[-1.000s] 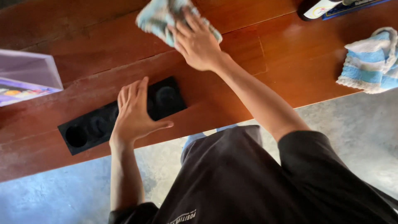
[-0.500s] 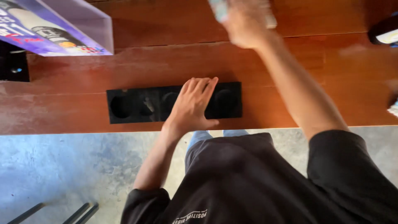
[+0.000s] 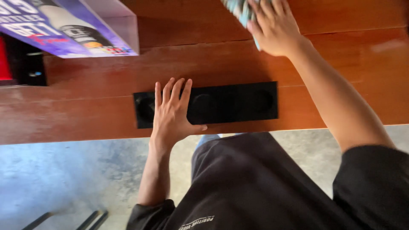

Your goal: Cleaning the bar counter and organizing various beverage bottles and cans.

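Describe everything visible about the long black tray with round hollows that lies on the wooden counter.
The long black rectangular tray with round hollows looks like matte rubber or plastic. Its hollows, in a row, appear empty. It lies flat near the front edge of the reddish-brown wooden counter, parallel to it. The left hand rests palm-down on its left part, covering some of it.

the counter point(image 3: 213, 64) is a warm reddish-brown wood with darker seams running across. the long tray point(image 3: 230, 104) set in it is matte black, round hollows barely showing. at twelve o'clock the cloth point(image 3: 238, 8) under the right hand point(image 3: 275, 30) is pale blue and white — striped, though blurred. at ten o'clock a box point(image 3: 76, 25) is purple with white and black print, clear sides. the shirt point(image 3: 264, 187) is black with small white lettering — the floor point(image 3: 64, 179) mottled grey-blue.
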